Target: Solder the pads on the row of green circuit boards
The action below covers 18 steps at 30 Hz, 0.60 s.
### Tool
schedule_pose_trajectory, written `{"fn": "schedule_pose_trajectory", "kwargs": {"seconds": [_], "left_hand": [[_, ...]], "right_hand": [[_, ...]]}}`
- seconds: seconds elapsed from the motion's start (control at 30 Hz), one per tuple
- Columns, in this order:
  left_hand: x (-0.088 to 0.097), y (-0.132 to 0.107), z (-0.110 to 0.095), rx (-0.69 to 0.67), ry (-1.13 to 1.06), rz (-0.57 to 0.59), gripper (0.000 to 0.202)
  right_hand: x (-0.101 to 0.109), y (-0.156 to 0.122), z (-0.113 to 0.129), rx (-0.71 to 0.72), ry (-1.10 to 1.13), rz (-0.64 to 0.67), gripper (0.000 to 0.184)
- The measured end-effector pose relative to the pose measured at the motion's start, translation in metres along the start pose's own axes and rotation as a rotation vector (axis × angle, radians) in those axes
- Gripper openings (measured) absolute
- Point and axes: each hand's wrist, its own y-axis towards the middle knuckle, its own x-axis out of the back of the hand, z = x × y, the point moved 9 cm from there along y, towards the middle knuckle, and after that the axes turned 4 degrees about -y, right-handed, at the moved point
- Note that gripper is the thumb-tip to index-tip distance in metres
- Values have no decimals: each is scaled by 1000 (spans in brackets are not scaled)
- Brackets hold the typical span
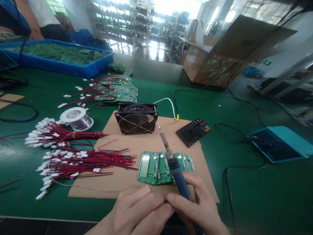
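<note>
My right hand point(201, 205) grips a blue-handled soldering iron point(181, 179), its tip pointing up and away toward the fan. My left hand point(139, 212) is closed beside it at the near edge of the cardboard, fingertips close to my right thumb. Whatever those left fingers hold, if anything, is hidden. Just beyond my hands, several green circuit boards point(147, 168) overlap in a row, the leftmost with a display. Left of them lie red and black wires with white connectors point(97, 160). A spool of solder point(77, 118) stands behind, and a thin solder strand runs toward my left hand.
A black fan point(137, 119) stands on the cardboard sheet point(117, 186), near a black fixture point(193, 132). Wired boards point(117, 89) and a blue tray point(80, 68) sit farther back. A cardboard box point(205, 65), cables and a teal-edged device point(278, 143) occupy the right. Another person point(36, 19) is at far left.
</note>
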Motion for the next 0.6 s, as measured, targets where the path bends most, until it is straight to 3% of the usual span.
{"fn": "schedule_pose_trajectory", "kwargs": {"seconds": [0.07,0.17,0.33,0.5,0.6], "left_hand": [[3,2,-3,23,-31,-73,21],[0,0,10,193,-108,-49,12],[5,-14,43,485,-205,1,15],[12,-32,59,605,-320,-7,19],[17,-46,70,642,-349,-99,18]], "right_hand": [[-4,2,-3,-42,-72,107,32],[0,8,1,-5,-164,185,29],[22,15,8,143,-335,-29,29],[14,8,14,357,-306,26,15],[23,8,12,353,-213,-34,27]]}}
